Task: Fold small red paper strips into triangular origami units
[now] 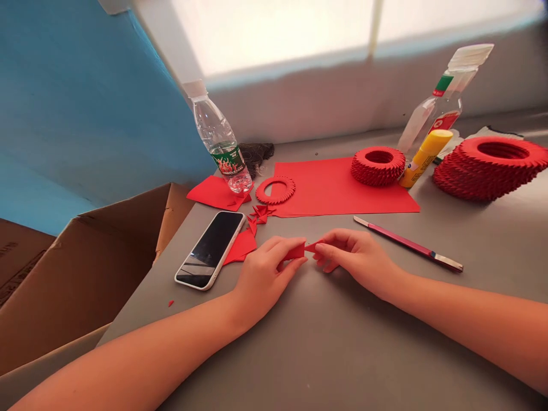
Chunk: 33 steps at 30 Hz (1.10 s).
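The left hand [265,274] and right hand [355,260] are pinching a small folded red paper piece [294,252] between their fingertips, just over the grey bench [342,354], with a smartphone [209,250] lying left and a craft knife [406,242] lying right.
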Each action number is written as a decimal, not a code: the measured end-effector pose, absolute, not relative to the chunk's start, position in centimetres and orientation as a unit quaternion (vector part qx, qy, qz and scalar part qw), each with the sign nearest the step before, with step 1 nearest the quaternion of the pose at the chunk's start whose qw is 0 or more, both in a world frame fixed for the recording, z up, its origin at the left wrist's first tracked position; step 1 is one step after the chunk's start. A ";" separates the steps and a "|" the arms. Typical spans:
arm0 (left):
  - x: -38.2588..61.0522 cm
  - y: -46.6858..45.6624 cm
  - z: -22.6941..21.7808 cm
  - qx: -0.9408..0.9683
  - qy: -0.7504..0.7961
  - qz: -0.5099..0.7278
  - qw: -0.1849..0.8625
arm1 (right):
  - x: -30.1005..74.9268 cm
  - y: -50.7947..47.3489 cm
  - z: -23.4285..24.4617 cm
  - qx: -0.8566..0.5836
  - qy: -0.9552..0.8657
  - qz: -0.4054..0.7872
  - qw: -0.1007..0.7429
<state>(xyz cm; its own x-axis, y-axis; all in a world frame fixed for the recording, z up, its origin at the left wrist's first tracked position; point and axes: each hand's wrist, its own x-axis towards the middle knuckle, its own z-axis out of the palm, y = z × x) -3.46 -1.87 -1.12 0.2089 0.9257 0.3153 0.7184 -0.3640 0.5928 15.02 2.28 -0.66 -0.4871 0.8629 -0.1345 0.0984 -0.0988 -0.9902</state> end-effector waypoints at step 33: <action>-3.2 -1.9 -1.4 0.779 0.538 0.290 0.140 | 15.0 2.8 -1.1 -0.399 -0.655 0.592 0.246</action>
<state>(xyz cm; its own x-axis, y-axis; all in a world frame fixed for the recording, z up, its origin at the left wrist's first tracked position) -3.21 -1.87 -1.38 0.2526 0.9198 0.3004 0.7577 -0.3811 0.5297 14.97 2.80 -1.12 -0.5598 0.8148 -0.1509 0.2315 -0.0211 -0.9726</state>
